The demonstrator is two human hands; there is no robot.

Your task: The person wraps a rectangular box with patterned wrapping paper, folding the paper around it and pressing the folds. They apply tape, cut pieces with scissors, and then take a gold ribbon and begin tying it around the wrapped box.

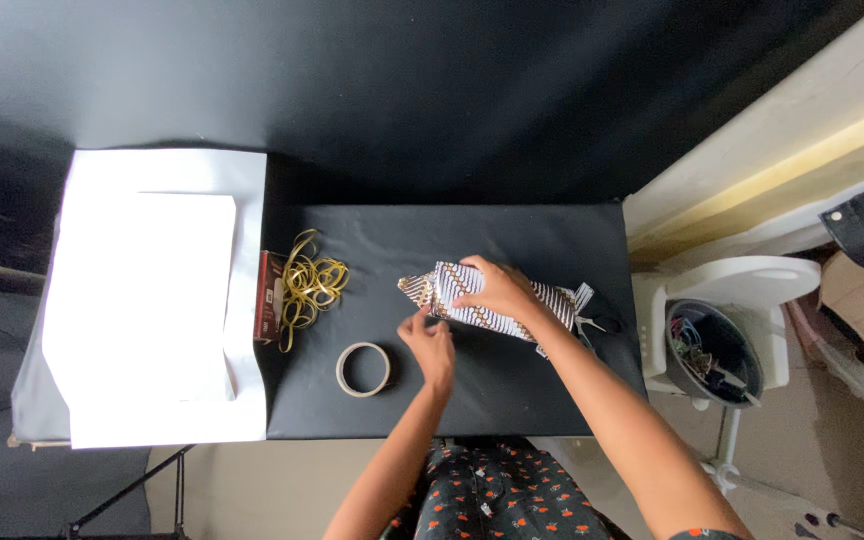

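A long parcel (552, 297) wrapped in brown-and-white patterned paper lies on the black tabletop (512, 385). My right hand (497, 287) rests on top of it near its left half, pressing it down. Just left of and below that, my left hand (429, 340) pinches the folded paper at the parcel's left end (420, 288). At the parcel's right end the paper flares out loose (580, 297). A roll of tape (365, 369) lies flat on the table just left of my left hand.
A tangle of gold ribbon (310, 285) and a dark red box (269, 297) lie left of the parcel. Bright white sheets (152, 300) cover the table's left part. Scissors (602, 324) peek out by the parcel's right end. A white stool with a dark bowl (712, 350) stands at right.
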